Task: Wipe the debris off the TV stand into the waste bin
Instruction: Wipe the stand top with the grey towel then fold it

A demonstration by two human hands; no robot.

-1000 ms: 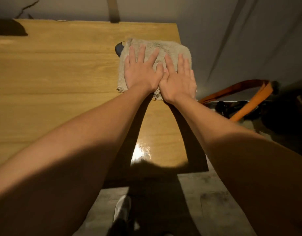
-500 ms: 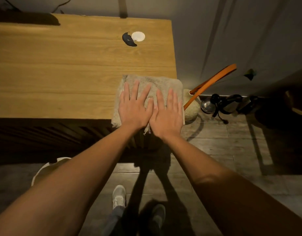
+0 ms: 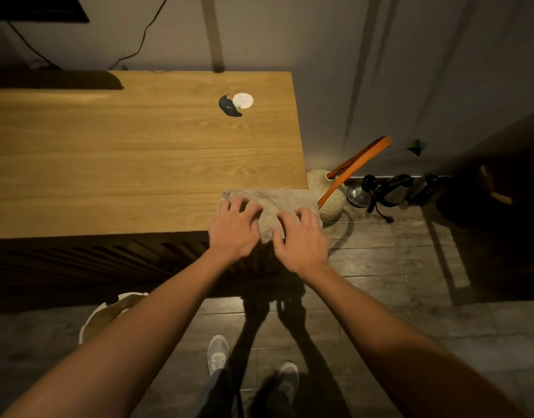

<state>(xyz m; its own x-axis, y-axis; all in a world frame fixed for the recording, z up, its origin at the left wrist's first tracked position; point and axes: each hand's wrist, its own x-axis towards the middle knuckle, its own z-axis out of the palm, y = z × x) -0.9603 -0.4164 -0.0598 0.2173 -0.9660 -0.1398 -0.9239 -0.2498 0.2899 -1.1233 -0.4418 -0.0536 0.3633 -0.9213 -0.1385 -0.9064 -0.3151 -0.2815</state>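
Observation:
A grey fluffy cloth (image 3: 274, 200) lies bunched at the front right corner of the wooden TV stand (image 3: 109, 164), hanging partly over its front edge. My left hand (image 3: 234, 229) and my right hand (image 3: 300, 236) rest side by side on the cloth with fingers curled into it. A dark leaf-like scrap (image 3: 228, 106) and a white round piece (image 3: 243, 100) lie on the stand near its back right. The white waste bin (image 3: 109, 315) stands on the floor at the lower left, partly hidden behind my left forearm.
An orange-handled tool (image 3: 354, 164) leans on the wall over a pale round object (image 3: 330, 203) right of the stand. Dark kettle-like items (image 3: 386, 190) sit along the wall. A cable (image 3: 142, 34) hangs behind the stand. My two shoes (image 3: 219, 354) stand on the tiled floor.
Both hands dragged the cloth from the back of the stand toward its front right edge. The fingers went from flat to curled, bunching the cloth. The dark scrap and white piece came uncovered.

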